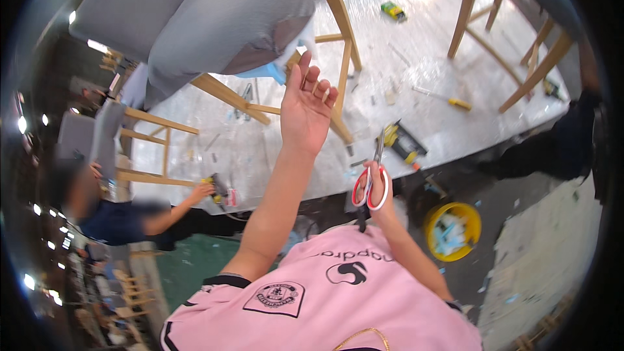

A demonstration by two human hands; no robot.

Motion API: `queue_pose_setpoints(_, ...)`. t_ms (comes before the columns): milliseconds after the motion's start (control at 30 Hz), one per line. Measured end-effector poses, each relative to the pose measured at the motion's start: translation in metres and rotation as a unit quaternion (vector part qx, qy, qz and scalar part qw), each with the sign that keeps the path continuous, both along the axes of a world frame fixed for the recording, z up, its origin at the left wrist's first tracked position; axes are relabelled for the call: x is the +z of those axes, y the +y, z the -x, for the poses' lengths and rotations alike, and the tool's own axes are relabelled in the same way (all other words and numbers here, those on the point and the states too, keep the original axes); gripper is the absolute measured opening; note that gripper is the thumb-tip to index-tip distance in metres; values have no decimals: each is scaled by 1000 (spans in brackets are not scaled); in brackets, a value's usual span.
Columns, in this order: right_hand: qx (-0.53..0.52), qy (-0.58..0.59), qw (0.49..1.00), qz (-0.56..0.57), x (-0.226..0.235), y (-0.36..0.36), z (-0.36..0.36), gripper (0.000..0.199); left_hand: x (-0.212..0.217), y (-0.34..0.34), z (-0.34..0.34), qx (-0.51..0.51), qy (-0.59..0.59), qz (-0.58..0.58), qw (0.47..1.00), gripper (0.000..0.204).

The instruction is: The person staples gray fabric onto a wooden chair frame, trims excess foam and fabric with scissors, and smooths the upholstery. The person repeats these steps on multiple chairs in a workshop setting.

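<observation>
My left hand (307, 112) is raised palm up beside the underside of a grey upholstered chair (227, 19). Its fingers are apart and slightly bent, with nothing seen in them. A light blue and white piece of thin material (266, 73) hangs from the chair's lower edge, close to my fingertips; whether they touch it I cannot tell. In front of my body, my right hand (383, 207) holds scissors (372, 188) by their red and white handles. The blades point away from me, toward the table.
The chair's wooden legs (343, 19) rest on a film-covered table (273, 162). On it lie a yellow-black power tool (404, 143), a yellow-handled screwdriver (459, 103) and a green-yellow box (393, 11). A yellow bucket (474, 218) of scraps stands at right. A co-worker (123, 221) grips a tool at left.
</observation>
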State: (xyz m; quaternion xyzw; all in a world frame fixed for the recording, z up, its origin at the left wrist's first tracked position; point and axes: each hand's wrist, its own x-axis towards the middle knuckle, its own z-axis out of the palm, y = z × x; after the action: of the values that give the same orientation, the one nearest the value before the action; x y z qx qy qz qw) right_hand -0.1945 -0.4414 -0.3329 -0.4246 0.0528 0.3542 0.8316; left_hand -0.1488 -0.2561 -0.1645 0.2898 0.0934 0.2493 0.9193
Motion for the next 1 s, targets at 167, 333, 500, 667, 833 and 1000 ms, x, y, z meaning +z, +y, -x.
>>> queue_pose_setpoints(167,-24,-115,989,90,-8,-29,-24,40,15,-8,-29,-25,-119,234,965,24)
queue_pose_setpoints(333,-58,-157,978,121,7,-50,-45,41,12,-15,-38,-40,-180,318,930,18)
queue_pose_setpoints(500,-99,-147,976,129,8,-57,-44,44,19,-13,-36,-53,-219,347,911,22)
queue_pose_setpoints(667,-90,-126,979,134,-2,-61,-24,45,5,-9,-30,-32,-217,319,922,16)
queue_pose_setpoints(833,-78,-104,980,148,-3,-56,-8,44,14,-12,-28,-16,-172,324,930,12)
queue_pose_setpoints(1000,-51,-126,980,143,3,-55,-15,41,5,-6,-48,14,-139,320,937,9)
